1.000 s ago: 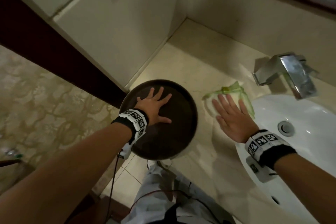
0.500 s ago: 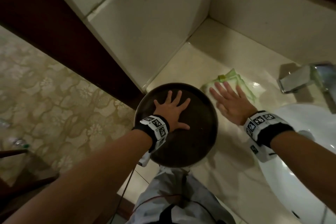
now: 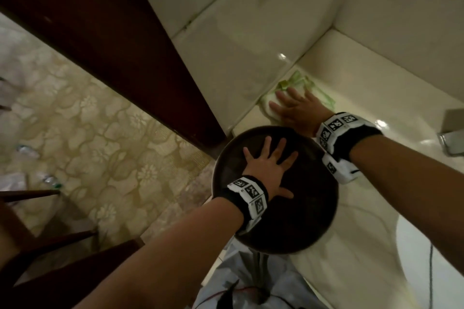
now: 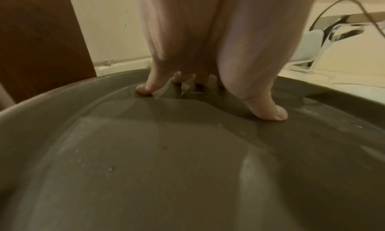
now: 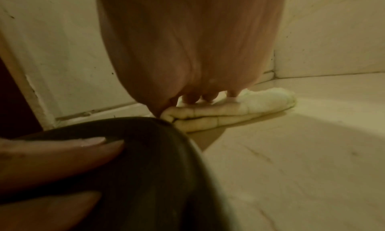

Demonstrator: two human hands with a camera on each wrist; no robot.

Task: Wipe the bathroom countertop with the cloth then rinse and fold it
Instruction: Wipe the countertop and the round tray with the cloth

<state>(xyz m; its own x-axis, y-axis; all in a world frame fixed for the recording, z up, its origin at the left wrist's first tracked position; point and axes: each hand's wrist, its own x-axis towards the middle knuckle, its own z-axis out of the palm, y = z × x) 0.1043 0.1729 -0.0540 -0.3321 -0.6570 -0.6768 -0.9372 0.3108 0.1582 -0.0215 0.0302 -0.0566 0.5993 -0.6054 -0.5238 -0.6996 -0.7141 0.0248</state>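
We take the dark round tray [image 3: 301, 208] as our landmark, since it sits at the front edge of the countertop [image 3: 376, 208] and partly overhangs it toward us. Our left hand [image 3: 267, 170] lies flat inside the tray, fingers straight and spread wide, the tips pressing its wet floor as the left wrist view shows; we judge this is to pin the tray so it neither slides nor tips off the edge while the other hand works beside it. Just beyond the tray's far rim, the cloth [image 3: 270, 105], pale with green edging and folded into a thick pad, lies on the countertop close against the side wall [image 3: 238, 45]. Our right hand [image 3: 296, 110] presses down on it with straight fingers held fairly close together, palm over the pad, not pinching it; a flat hand spreads pressure across the pad, which suits wiping. From the right wrist view the cloth's folded layers show beneath the fingertips [image 5: 208, 98], and the corner where the walls meet lies further beyond the tray. To the tray's right the metal tap [image 3: 452, 133] stands well apart, and the white basin [image 3: 426, 246] curves near the tray's right side. We judge the wiping step is under way; rinsing and folding are not yet begun.
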